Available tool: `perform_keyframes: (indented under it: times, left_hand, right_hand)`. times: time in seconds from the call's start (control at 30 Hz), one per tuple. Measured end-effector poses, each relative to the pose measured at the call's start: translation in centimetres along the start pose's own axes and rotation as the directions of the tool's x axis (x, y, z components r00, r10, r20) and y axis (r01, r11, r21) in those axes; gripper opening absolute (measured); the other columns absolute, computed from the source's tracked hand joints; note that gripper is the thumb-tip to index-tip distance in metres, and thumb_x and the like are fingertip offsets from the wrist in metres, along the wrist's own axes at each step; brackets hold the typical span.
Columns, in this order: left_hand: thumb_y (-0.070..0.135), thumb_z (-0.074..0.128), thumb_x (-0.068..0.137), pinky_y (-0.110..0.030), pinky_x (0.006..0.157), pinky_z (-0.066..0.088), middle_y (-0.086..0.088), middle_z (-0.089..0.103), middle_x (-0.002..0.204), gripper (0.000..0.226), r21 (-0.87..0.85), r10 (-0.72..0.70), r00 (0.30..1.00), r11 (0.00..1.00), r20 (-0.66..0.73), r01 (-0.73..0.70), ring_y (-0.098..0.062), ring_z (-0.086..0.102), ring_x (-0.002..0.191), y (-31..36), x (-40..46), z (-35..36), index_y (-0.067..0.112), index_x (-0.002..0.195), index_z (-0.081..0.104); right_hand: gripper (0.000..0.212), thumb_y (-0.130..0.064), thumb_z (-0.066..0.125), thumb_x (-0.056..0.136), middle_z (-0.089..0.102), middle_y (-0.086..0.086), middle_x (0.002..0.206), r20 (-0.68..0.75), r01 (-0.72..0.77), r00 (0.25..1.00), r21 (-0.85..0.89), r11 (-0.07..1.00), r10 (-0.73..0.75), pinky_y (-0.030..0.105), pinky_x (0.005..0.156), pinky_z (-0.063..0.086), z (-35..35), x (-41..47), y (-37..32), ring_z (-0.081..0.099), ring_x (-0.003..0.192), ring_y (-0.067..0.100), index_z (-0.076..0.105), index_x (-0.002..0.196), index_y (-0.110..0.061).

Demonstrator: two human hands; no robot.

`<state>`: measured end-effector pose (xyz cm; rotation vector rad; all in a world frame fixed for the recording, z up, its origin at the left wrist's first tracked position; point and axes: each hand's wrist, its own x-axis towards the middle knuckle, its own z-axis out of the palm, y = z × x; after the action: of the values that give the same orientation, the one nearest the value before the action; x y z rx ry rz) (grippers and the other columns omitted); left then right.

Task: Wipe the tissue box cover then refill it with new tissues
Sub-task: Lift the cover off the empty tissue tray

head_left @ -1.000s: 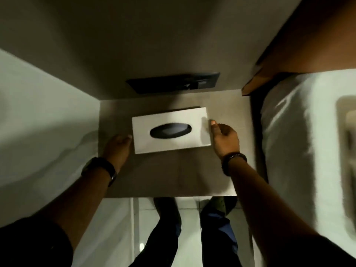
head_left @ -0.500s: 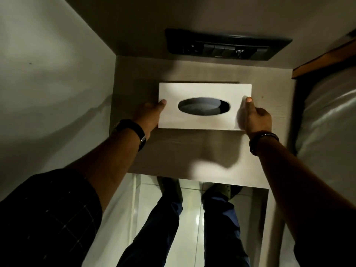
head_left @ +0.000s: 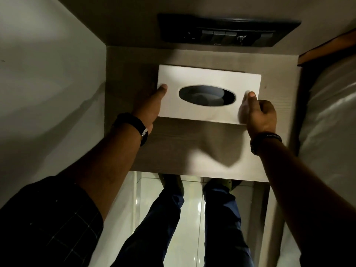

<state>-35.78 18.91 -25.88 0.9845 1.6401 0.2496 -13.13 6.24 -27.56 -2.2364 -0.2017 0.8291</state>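
White tissue box cover (head_left: 208,81) over bedside shelf (head_left: 192,147), oval slot up. Left hand (head_left: 149,108) clasps left end, thumb on top. Right hand (head_left: 260,114) clasps right end likewise. Cover possibly lifted; dim light. Switch panel (head_left: 227,31) behind.

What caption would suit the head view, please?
Both hands, left hand and right hand, grip the ends of a white tissue box cover on a bedside shelf.

A wall (head_left: 48,83) is closing in the bedside table (head_left: 192,151) on the left, a mattress (head_left: 327,112) on the right, a switch panel (head_left: 227,30) behind; the table's near half is lying open.
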Motion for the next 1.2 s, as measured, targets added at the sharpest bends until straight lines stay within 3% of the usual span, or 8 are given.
perform_keyframes:
  times: [0.3, 0.4, 0.5, 0.6, 0.7, 1.0, 1.13, 1.2]
  left_hand:
    - [0.045, 0.051, 0.095, -0.005, 0.040, 0.040, 0.011, 0.058, 0.085, 0.036, 0.024, 0.044, 0.999, 0.999, -0.020, -0.043, -0.003, 0.056, 0.071, 1.0, 0.1, 0.4, 0.021, 0.121, 0.056]
    - [0.043, 0.049, 0.097, -0.004, 0.039, 0.039, 0.010, 0.056, 0.085, 0.038, 0.032, 0.045, 0.998, 0.999, -0.035, -0.044, -0.002, 0.054, 0.069, 1.1, 0.2, 0.6, 0.018, 0.125, 0.053]
    - [0.045, 0.047, 0.097, -0.013, 0.048, 0.045, 0.002, 0.059, 0.099, 0.043, 0.026, 0.030, 0.998, 0.999, -0.046, -0.029, -0.006, 0.057, 0.076, 1.2, 0.2, 0.6, 0.017, 0.129, 0.050]
    - [0.047, 0.047, 0.097, -0.021, 0.062, 0.045, -0.004, 0.060, 0.111, 0.044, -0.005, 0.001, 0.999, 1.000, -0.048, -0.001, -0.015, 0.059, 0.088, 1.2, 0.1, 0.6, 0.018, 0.130, 0.049]
    - [0.046, 0.047, 0.097, -0.021, 0.060, 0.041, 0.000, 0.058, 0.106, 0.044, -0.013, -0.005, 0.998, 1.000, -0.063, 0.004, -0.010, 0.056, 0.082, 1.2, -0.2, 0.8, 0.018, 0.130, 0.049]
    - [0.046, 0.044, 0.098, -0.020, 0.061, 0.043, 0.003, 0.060, 0.099, 0.041, -0.010, -0.009, 0.995, 1.000, -0.095, 0.008, -0.013, 0.059, 0.085, 1.3, -0.5, 1.4, 0.018, 0.127, 0.050]
    - [0.047, 0.044, 0.098, -0.039, 0.090, 0.050, -0.008, 0.061, 0.118, 0.043, -0.022, -0.036, 0.994, 0.999, -0.102, 0.033, -0.026, 0.059, 0.105, 1.2, -0.5, 1.5, 0.017, 0.128, 0.052]
    - [0.047, 0.043, 0.098, -0.042, 0.094, 0.049, -0.008, 0.060, 0.121, 0.044, -0.025, -0.041, 0.995, 0.999, -0.093, 0.038, -0.027, 0.058, 0.108, 1.2, -0.5, 1.6, 0.017, 0.128, 0.051]
  right_hand:
    - [0.044, -0.055, 0.059, 0.087, 0.063, 0.006, 0.087, 0.109, 0.003, 0.994, -0.048, 0.999, 0.002, 0.033, 0.078, 0.049, -0.3, 1.3, -0.8, 0.061, 0.083, 0.021, 0.062, 0.089, -0.011]
    - [0.045, -0.053, 0.056, 0.089, 0.068, 0.010, 0.094, 0.124, 0.109, 0.988, -0.116, 0.987, -0.094, 0.037, 0.083, 0.051, -0.5, 1.1, -0.4, 0.063, 0.089, 0.027, 0.061, 0.092, -0.009]
    - [0.048, -0.056, 0.053, 0.088, 0.065, 0.008, 0.086, 0.117, 0.185, 0.979, -0.171, 0.968, -0.166, 0.031, 0.075, 0.046, -0.8, 1.5, -0.7, 0.059, 0.080, 0.023, 0.060, 0.087, -0.009]
    - [0.052, -0.059, 0.053, 0.087, 0.058, 0.005, 0.077, 0.130, 0.142, 0.984, -0.168, 0.976, -0.120, 0.030, 0.072, 0.043, -1.2, 2.3, -1.1, 0.054, 0.075, 0.022, 0.060, 0.079, -0.008]
    - [0.049, -0.060, 0.055, 0.084, 0.055, 0.000, 0.070, 0.175, 0.060, 0.984, -0.132, 0.989, -0.036, 0.030, 0.069, 0.042, -1.5, 2.5, -1.5, 0.050, 0.069, 0.019, 0.059, 0.071, -0.014]
    - [0.041, -0.048, 0.057, 0.090, 0.060, 0.004, 0.091, 0.218, 0.082, 0.974, -0.120, 0.989, -0.054, 0.026, 0.075, 0.038, -1.2, 2.9, -1.6, 0.054, 0.083, 0.021, 0.064, 0.097, -0.008]
    - [0.044, -0.047, 0.060, 0.088, 0.061, 0.005, 0.097, 0.225, 0.050, 0.974, -0.080, 0.996, -0.031, 0.033, 0.086, 0.048, -1.4, 2.8, -1.5, 0.058, 0.090, 0.023, 0.062, 0.104, -0.007]
    - [0.044, -0.047, 0.061, 0.088, 0.063, 0.006, 0.100, 0.231, 0.023, 0.973, -0.054, 0.998, -0.010, 0.038, 0.091, 0.050, -1.5, 2.7, -1.3, 0.060, 0.094, 0.025, 0.062, 0.106, -0.007]
